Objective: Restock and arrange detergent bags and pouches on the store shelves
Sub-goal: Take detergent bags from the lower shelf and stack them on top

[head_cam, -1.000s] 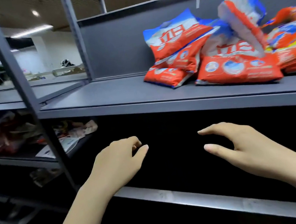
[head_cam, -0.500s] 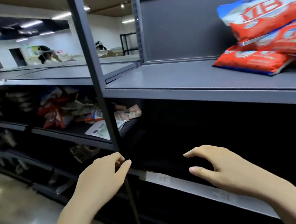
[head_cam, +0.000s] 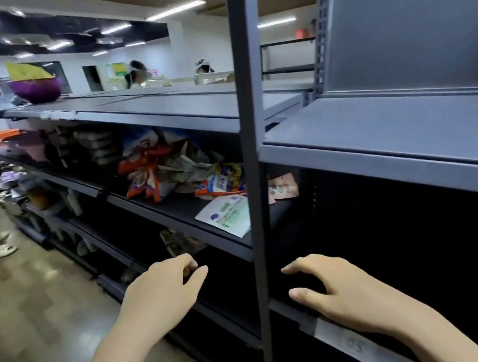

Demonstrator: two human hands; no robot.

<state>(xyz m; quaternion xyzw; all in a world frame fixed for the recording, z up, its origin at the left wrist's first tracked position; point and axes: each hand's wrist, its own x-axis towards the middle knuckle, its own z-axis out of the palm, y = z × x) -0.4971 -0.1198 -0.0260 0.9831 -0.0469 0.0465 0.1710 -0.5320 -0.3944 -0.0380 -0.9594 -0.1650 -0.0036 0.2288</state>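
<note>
View: swung left; red bags gone, pouches (head_cam: 169, 171) now ahead.
Hands: left (head_cam: 161, 294), right (head_cam: 346, 291) both released, empty.
Next: likely fetch stock.

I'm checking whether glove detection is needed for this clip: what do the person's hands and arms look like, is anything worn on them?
Nothing is worn: the left hand and right hand are bare, with no gloves, rings, watch or wristband showing. Both forearms are bare as far as the picture's edge; no sleeve shows.
</note>
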